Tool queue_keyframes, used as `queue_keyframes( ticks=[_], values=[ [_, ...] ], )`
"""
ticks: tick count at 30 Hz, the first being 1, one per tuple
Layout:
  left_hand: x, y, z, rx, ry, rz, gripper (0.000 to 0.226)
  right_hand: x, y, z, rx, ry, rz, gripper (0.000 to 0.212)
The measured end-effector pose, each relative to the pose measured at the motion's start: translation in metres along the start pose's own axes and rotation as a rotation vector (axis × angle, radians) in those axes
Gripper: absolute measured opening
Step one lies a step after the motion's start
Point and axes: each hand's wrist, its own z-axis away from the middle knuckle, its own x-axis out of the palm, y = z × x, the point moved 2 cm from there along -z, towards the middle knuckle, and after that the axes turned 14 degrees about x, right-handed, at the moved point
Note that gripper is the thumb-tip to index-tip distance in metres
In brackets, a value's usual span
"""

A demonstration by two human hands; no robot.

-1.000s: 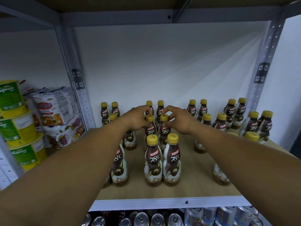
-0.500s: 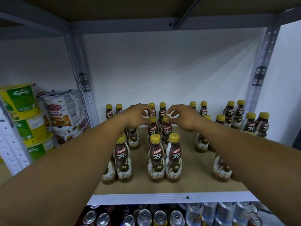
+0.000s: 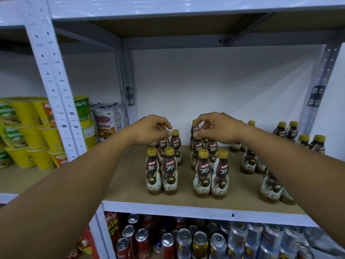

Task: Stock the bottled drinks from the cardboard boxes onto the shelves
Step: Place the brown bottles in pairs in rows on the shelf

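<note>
Several brown coffee bottles with yellow caps stand in paired columns on the wooden shelf (image 3: pixel 128 176). My left hand (image 3: pixel 149 130) curls down over the cap of a middle-row bottle (image 3: pixel 162 145) in the left column; that cap is hidden under my fingers. My right hand (image 3: pixel 219 128) pinches the top of a middle-row bottle (image 3: pixel 197 146) in the centre column. In front of them stand two upright pairs, the left front pair (image 3: pixel 161 172) and the centre front pair (image 3: pixel 211 174). More bottles (image 3: pixel 302 139) stand at the right. No cardboard box is in view.
Drink cans (image 3: pixel 184 240) fill the shelf below. Yellow noodle cups (image 3: pixel 24 118) and bagged goods (image 3: pixel 110 120) occupy the left bay beyond a white perforated post (image 3: pixel 56 90). The shelf above (image 3: pixel 186 8) hangs low overhead.
The view has pulled back and shifted left. My hands have moved apart: the left one has gone from the centre column to the left column, while the right stays on the centre column.
</note>
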Motion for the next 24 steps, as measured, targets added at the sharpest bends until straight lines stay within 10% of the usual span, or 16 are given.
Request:
queue_keyframes(
  ticks=[24],
  values=[
    [0.078, -0.078, 0.085, -0.025, 0.311, 0.38, 0.07, 0.149, -0.031, 0.003, 0.059, 0.146, -0.244, 0.051]
  ],
)
